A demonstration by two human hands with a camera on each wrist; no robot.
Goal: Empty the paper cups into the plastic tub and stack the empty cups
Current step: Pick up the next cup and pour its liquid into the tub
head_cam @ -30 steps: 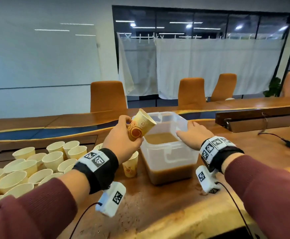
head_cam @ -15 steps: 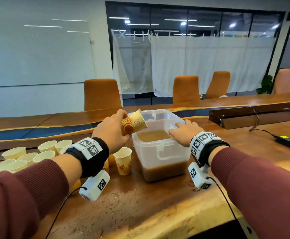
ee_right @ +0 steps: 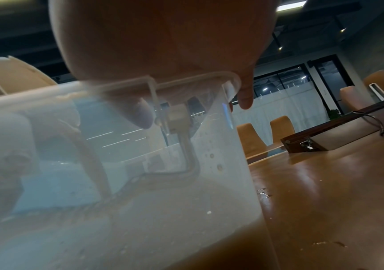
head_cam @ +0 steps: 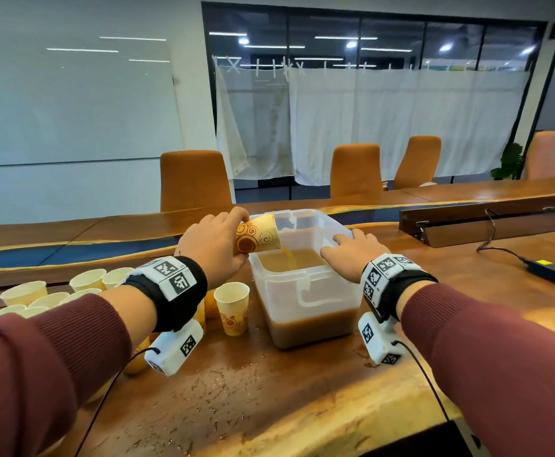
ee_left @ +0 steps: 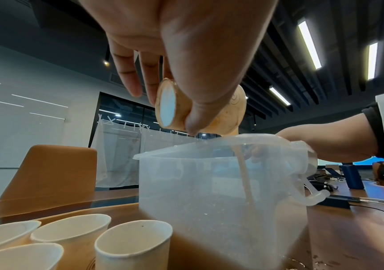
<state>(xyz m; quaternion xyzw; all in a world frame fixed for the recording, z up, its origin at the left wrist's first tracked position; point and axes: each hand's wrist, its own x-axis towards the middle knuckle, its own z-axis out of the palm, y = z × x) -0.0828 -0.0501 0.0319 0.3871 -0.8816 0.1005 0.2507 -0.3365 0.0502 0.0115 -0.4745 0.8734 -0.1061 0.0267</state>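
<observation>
A paper cup (head_cam: 257, 238) with orange swirl print is tipped on its side over the left rim of a clear plastic tub (head_cam: 306, 303), mouth pointing right and slightly down. A thin stream of light brown liquid (head_cam: 290, 260) runs from its lip into the tub. The left hand (head_cam: 213, 247) holds the cup near its base, fingers (ee_left: 127, 80) and thumb curled around it; the left wrist view shows the cup's pale round bottom (ee_left: 168, 106) facing the camera. The right hand (head_cam: 352, 255) lies on the tub's right rim, its fingers fairly straight over the edge, apparently steadying it.

To pour well, the cup's lip probably needs to stay inside the rim line while the base lifts gradually, so the stream lands in the pool and not on the wall or the surface (head_cam: 269, 407). A pause for the last drips before the cup is stacked would likely help. Scattered droplets (head_cam: 217, 387) on the wood in front of the tub suggest splashing is a real risk.

The tub stands on the surface, roughly a third full of cloudy brown liquid. Just left of it stands an upright printed cup (head_cam: 232, 306); its contents cannot be made out. Further left is a cluster of open cups (head_cam: 55, 295), rims up, whose contents also cannot be seen from here.
</observation>
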